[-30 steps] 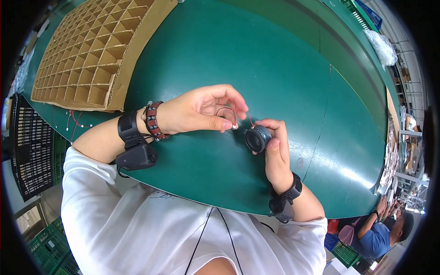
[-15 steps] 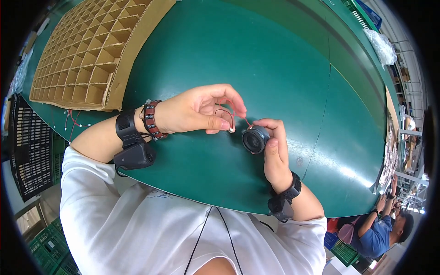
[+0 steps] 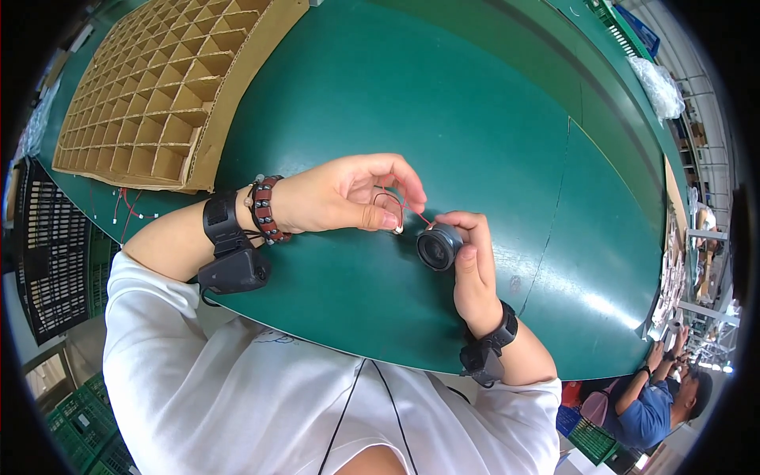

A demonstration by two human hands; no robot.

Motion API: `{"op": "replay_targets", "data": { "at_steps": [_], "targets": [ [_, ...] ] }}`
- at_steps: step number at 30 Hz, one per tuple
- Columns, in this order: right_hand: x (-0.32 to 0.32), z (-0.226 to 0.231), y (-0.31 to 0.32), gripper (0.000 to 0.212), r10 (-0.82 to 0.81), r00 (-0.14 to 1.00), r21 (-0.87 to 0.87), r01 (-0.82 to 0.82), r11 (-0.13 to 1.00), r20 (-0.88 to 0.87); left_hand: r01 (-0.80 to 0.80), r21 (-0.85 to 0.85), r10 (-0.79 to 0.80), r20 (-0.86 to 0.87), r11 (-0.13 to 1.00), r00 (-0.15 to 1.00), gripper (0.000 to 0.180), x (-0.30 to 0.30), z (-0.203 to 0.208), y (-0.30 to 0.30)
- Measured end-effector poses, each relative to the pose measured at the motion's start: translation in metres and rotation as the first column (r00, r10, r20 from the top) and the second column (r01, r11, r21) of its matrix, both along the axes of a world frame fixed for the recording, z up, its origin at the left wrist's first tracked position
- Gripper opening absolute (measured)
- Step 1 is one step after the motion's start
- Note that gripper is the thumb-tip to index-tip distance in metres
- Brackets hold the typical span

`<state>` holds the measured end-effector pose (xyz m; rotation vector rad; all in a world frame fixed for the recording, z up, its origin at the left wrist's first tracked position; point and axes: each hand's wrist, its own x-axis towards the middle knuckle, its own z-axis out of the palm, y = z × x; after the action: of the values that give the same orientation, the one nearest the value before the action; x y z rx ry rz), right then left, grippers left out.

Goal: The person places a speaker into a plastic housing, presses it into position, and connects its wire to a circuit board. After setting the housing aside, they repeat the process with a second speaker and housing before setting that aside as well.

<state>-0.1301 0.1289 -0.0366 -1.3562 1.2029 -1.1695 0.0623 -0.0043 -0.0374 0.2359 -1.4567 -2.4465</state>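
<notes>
Speaker-like unit (image 3: 437,247), one piece: small, round, dark face, grey-blue rim; raised over the tabletop, right of centre, dark face turned toward the wearer's body. Gripped by the right hand (image 3: 475,265), thumb against the near side, fingers bent round the far side.

Thin lead (image 3: 425,219), red and dark strands: running from the top of the unit to the left hand (image 3: 356,192), looped loosely inside the curl of the fingers. White plug (image 3: 398,229) at the thumb tip. Left thumb and fingers closed on the lead; exact contact behind the thumb impossible to tell. Hands near each other, not touching.

Tabletop (image 3: 356,87): green, smooth, with a seam at right. Cardboard box (image 3: 236,95), divided into many square cells, at upper left. Loose red wires (image 3: 127,207) beside the box's near edge, close to the left forearm.

Worn: beaded bracelet (image 3: 269,210) on the left wrist; black strapped devices on both forearms; white shirt (image 3: 277,396).

Beyond the table: black slotted rack (image 3: 55,245), left; co-worker in blue (image 3: 645,412), lower right.
</notes>
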Motion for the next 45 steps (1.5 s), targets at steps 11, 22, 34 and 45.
{"op": "replay_targets", "data": {
  "at_steps": [11,22,34,45],
  "targets": [
    [-0.002,-0.003,0.001,0.047,-0.002,1.000,-0.003,0.002,1.000,0.025,0.020,-0.011,-0.020,0.013,1.000,1.000,0.035,-0.002,-0.002,0.002],
    [0.000,0.000,0.001,0.055,-0.005,1.000,0.047,0.005,0.999,0.002,0.026,-0.022,-0.022,0.171,0.999,0.985,0.024,-0.001,0.005,0.003],
    [-0.003,-0.004,0.003,0.048,0.006,0.996,0.088,-0.014,0.996,0.094,-0.176,-0.137,0.202,0.205,0.975,0.958,0.011,-0.006,0.005,0.005],
    [0.003,-0.011,-0.002,0.044,0.022,0.992,-0.007,-0.021,1.000,0.124,-0.192,-0.572,0.321,0.133,0.798,0.938,0.009,-0.002,0.008,0.013]
  ]
}}
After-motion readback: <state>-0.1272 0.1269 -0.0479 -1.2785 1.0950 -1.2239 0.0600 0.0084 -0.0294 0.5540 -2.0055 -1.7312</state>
